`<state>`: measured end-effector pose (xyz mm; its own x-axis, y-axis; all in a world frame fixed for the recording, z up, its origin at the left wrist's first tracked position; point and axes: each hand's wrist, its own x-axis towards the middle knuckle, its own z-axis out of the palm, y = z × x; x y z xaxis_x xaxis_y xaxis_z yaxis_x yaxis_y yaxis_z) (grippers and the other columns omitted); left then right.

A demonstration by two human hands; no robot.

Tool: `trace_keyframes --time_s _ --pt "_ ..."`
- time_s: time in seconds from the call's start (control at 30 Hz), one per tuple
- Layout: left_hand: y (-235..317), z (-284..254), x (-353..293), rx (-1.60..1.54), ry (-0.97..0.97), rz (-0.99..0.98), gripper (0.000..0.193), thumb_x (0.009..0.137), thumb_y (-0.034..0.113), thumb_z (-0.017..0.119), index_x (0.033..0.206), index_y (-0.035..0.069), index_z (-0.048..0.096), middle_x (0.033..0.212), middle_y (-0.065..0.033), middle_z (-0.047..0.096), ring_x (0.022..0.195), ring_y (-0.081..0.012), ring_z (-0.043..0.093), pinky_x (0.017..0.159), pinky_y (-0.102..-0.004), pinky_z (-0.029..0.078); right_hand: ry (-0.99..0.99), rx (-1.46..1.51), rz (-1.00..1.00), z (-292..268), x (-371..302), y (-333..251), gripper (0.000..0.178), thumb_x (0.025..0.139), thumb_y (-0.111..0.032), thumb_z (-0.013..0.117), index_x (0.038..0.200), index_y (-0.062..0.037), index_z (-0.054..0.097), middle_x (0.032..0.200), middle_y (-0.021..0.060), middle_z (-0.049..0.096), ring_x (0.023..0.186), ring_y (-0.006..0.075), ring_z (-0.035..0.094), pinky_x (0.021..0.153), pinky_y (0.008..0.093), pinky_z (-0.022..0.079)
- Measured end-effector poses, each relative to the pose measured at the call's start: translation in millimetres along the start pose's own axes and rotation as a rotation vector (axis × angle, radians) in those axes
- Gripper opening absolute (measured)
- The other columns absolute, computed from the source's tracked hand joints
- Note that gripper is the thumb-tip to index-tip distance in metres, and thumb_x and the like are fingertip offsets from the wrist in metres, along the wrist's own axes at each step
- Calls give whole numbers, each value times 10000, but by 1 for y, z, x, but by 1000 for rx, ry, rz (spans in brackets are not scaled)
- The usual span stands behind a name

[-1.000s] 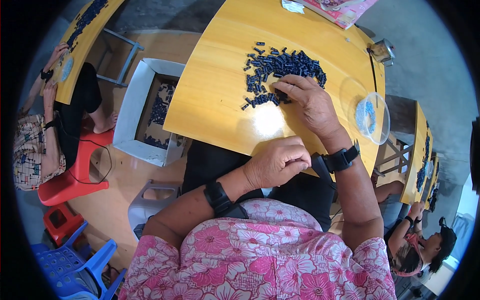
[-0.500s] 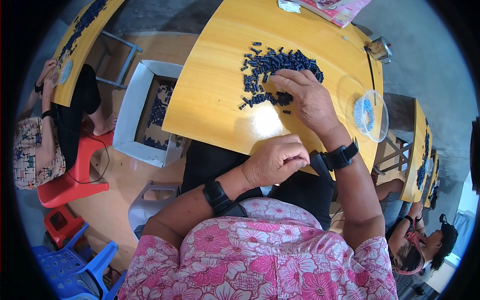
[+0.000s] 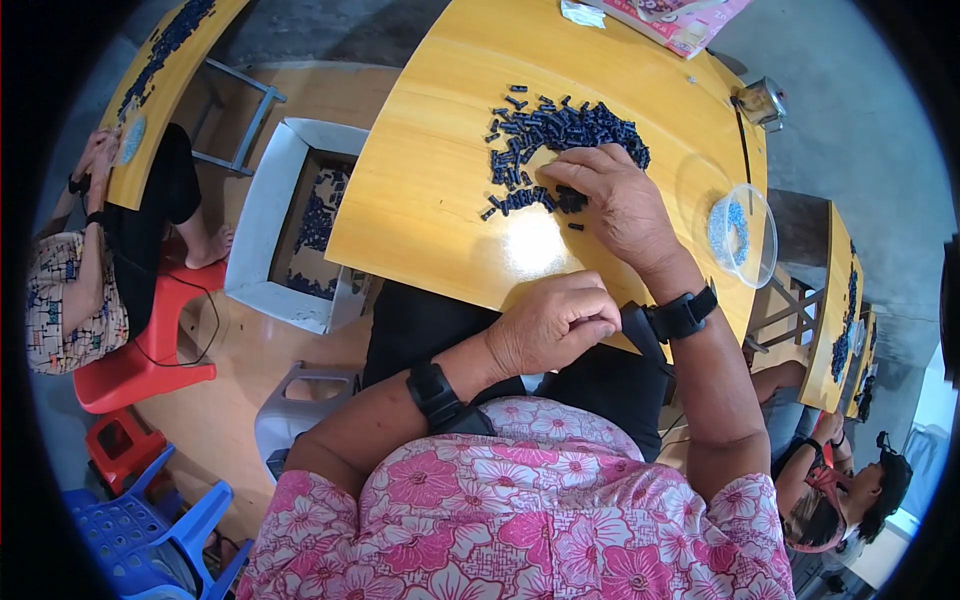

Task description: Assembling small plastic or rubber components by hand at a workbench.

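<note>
A pile of small dark blue cylindrical pieces (image 3: pixel 575 128) lies on the yellow wooden table (image 3: pixel 430 170) in front of me. Over its near right edge is my right hand (image 3: pixel 625 210), fingers bent down and brought together among the pieces; the fingertips partly hide what they pinch. My left hand (image 3: pixel 555 325) is closed at the table's near edge, thumb pressed against the curled fingers. Whatever it holds, if anything, is hidden inside. To the right of my right hand stands a clear round plastic tub (image 3: pixel 765 240) with tiny light blue beads (image 3: pixel 728 232) in it.
A jar-like container (image 3: pixel 762 103) and a pink package (image 3: pixel 690 25) are at the table's far right. On the floor at left sits a white box (image 3: pixel 260 235) with dark pieces inside. Other people work at tables on both sides. Red (image 3: pixel 150 375) and blue (image 3: pixel 120 535) plastic seats stand at left.
My right hand has shifted very slightly down and stays over the near edge of the pile. My left hand keeps its closed shape and place.
</note>
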<state>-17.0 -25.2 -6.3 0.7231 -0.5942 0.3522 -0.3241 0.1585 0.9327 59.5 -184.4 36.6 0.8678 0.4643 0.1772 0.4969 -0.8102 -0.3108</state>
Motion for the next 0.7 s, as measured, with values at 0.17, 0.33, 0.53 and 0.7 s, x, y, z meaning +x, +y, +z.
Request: trace_keyframes --time_s 0.17,0.33,0.53,0.7 --pt "1 0 1 -9 -7 -9 18 846 34 647 855 47 653 807 -67 601 744 -226 604 668 -324 475 91 -23 -17 3 6 -2 476 715 -27 659 1176 -148 661 1170 16 639 1040 267 573 900 370 508" --pt "2 -1 1 -3 -9 -21 19 851 30 643 859 45 650 807 -65 599 734 -223 604 662 -320 473 19 -54 -68 6 14 -2 510 717 -9 651 1212 -131 649 1195 25 631 1068 270 561 931 366 498" --pt "1 -2 1 9 -14 -4 24 844 35 654 864 49 652 805 -66 598 736 -227 603 661 -322 473 2 -68 -34 8 13 0 520 709 -4 666 1213 -129 650 1207 33 624 1078 279 555 944 361 491" --pt "2 -1 0 20 0 -5 26 840 36 655 859 53 654 804 -65 600 738 -231 602 663 -324 474 -4 -67 -12 5 14 -2 416 698 -26 684 1104 -116 670 1114 19 632 1050 256 562 910 364 499"
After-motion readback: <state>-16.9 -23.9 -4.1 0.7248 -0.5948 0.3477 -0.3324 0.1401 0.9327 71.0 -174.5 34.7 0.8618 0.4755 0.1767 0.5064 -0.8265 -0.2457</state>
